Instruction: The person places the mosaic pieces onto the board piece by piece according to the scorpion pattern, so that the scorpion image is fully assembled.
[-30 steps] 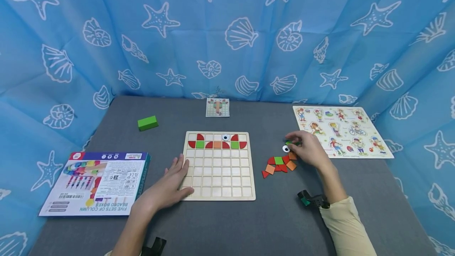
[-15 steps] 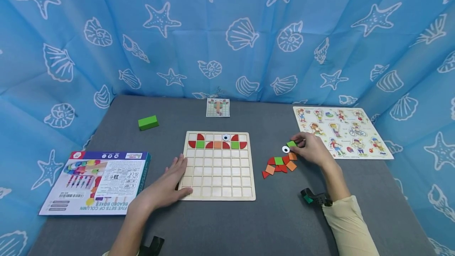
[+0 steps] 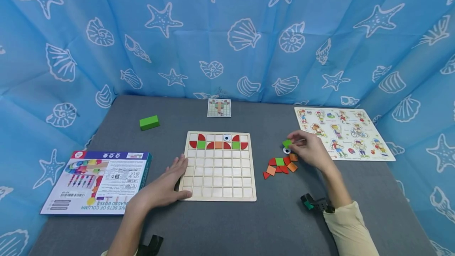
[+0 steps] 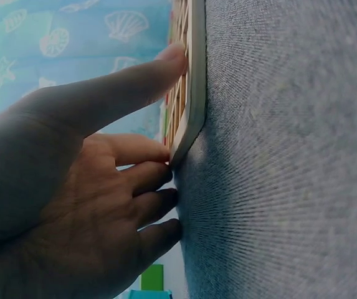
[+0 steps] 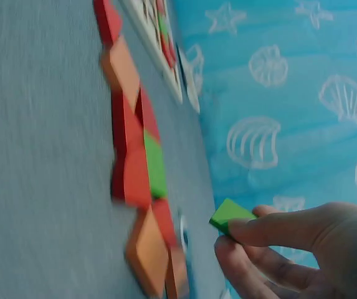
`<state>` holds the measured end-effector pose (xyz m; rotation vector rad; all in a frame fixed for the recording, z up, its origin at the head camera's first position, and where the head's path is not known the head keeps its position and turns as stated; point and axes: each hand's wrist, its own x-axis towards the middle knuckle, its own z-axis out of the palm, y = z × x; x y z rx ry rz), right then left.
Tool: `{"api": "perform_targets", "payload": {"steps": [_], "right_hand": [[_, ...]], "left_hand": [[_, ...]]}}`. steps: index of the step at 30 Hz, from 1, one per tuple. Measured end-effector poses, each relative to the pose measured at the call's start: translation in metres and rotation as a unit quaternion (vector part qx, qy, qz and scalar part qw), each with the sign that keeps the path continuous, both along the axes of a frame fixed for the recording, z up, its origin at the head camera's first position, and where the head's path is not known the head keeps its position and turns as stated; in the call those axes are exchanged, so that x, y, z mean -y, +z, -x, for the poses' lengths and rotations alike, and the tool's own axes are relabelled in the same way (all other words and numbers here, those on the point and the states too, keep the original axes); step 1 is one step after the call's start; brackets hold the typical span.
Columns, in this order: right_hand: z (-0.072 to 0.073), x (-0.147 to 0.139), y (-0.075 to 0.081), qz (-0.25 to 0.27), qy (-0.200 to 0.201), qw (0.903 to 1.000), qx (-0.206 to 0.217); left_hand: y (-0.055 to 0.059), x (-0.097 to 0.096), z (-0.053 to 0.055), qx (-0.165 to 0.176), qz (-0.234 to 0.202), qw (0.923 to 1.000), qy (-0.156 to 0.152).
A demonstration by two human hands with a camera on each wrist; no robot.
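A wooden grid board (image 3: 217, 175) lies mid-table, its upper rows holding red quarter-round tiles, green and orange square tiles and an eye tile (image 3: 226, 138). My left hand (image 3: 164, 187) rests at the board's left edge, thumb on the near corner, fingers extended, as the left wrist view also shows. Between thumb and fingers, my right hand (image 3: 310, 149) pinches a green square tile (image 5: 230, 213), raised off the table. Just below it lies a second eye tile (image 3: 286, 151), beside a loose cluster of red, orange and green tiles (image 3: 279, 162).
A small pattern card (image 3: 219, 108) lies behind the board. At the back right is a picture puzzle board (image 3: 341, 133). A green block (image 3: 149, 122) sits at the back left, with a printed box (image 3: 96, 183) nearer. A blue curtain (image 3: 227, 38) surrounds the table.
My right hand has picked the green tile up from near the eye tile and shifted slightly left with it. The left hand has stayed at the board's edge.
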<state>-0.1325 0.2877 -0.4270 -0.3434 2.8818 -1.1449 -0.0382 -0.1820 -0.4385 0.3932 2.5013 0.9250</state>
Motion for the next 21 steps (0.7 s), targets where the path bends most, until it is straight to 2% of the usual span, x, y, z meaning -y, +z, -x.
{"api": "perform_targets", "payload": {"steps": [12, 17, 21], "right_hand": [[-0.011, 0.07, 0.006, 0.095, 0.064, 0.9925, 0.043], [-0.011, 0.101, 0.007, 0.123, 0.092, 0.9864, 0.058], [-0.005, 0.124, 0.004, 0.124, 0.127, 0.9822, 0.06]], "left_hand": [[0.0, 0.0, 0.001, -0.001, -0.007, 1.0, -0.005], [0.0, 0.0, 0.0, 0.0, -0.007, 1.0, -0.005], [-0.002, 0.0, 0.001, 0.0, -0.003, 1.0, -0.005]]}}
